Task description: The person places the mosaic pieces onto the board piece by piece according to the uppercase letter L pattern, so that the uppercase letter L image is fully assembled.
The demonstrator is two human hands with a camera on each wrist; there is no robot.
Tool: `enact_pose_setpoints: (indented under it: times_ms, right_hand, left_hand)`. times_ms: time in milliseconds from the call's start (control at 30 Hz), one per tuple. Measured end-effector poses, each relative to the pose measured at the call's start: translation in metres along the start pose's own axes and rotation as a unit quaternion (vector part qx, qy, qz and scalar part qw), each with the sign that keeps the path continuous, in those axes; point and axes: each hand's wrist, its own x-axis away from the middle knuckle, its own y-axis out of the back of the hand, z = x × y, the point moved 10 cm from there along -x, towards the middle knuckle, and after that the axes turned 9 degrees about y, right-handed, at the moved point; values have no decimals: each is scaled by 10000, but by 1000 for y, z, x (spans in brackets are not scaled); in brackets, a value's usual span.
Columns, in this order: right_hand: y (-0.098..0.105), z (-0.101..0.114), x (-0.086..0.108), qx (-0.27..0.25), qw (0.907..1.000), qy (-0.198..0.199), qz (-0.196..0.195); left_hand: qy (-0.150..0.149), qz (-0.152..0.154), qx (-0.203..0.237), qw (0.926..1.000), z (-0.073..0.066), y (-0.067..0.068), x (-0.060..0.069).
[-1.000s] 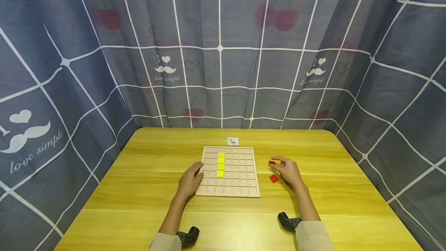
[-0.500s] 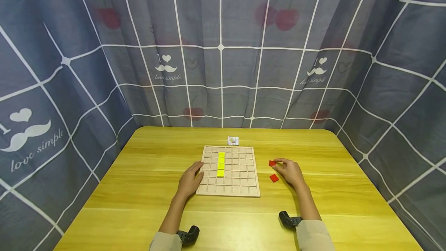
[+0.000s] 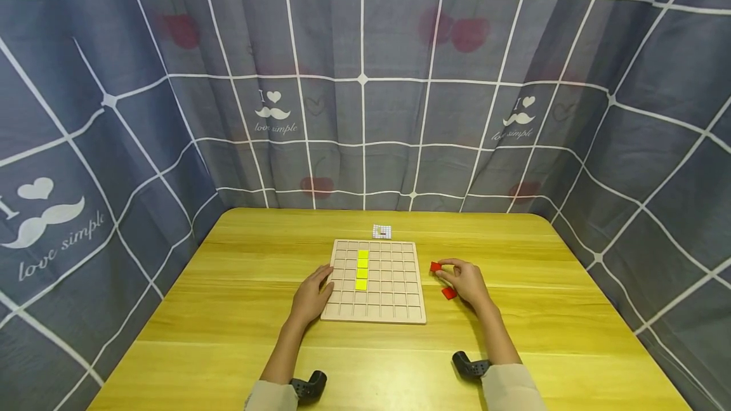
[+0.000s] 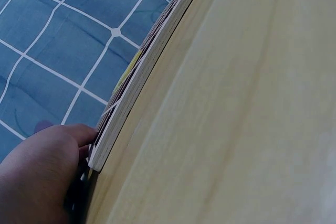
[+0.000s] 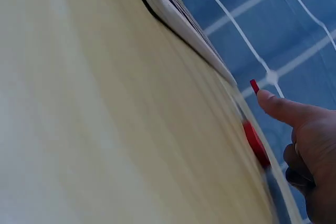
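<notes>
Grid board (head view): grid board [image 3: 394,297] is lying flat on the table [image 3: 228,335], carrying four yellow tiles [image 3: 362,264] in a column.
Right hand (head view): right hand [image 3: 468,281] is holding one red tile [image 3: 436,267] just right of the board, grip nearly together, thumb and fingertips pinching.
Second red tile (head view): second red tile [image 3: 449,293] is lying right of the board, beneath the right hand.
Left hand (head view): left hand [image 3: 311,293] is resting at the board's left edge, fingers loosely extended, not visibly wrapping anything.
Left hand (left wrist): touching the board's edge; fingertips partly hiding, pressure unclear.
Held tile (right wrist): showing edge-on at the thumb tip, apart from the board, seemingly clearing the table.
Handling: looking light, stiff, maybe slippery, hardly fragile; pinching opposite edges should suit.
</notes>
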Motion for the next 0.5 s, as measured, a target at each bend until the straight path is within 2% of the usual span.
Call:
enact_pose_setpoints:
  times_ms: [167,333,500]
  right_hand:
    - [-22,27,-8,-285,9992,270,95]
    - [-39,63,-16,-386,9966,722,54]
    - [-61,92,-21,-422,9929,1081,277]
  left_hand:
    - [71,48,2,10000,0,-1,0]
    - [51,57,-16,10000,0,-1,1]
    - [59,36,-22,10000,0,0,0]
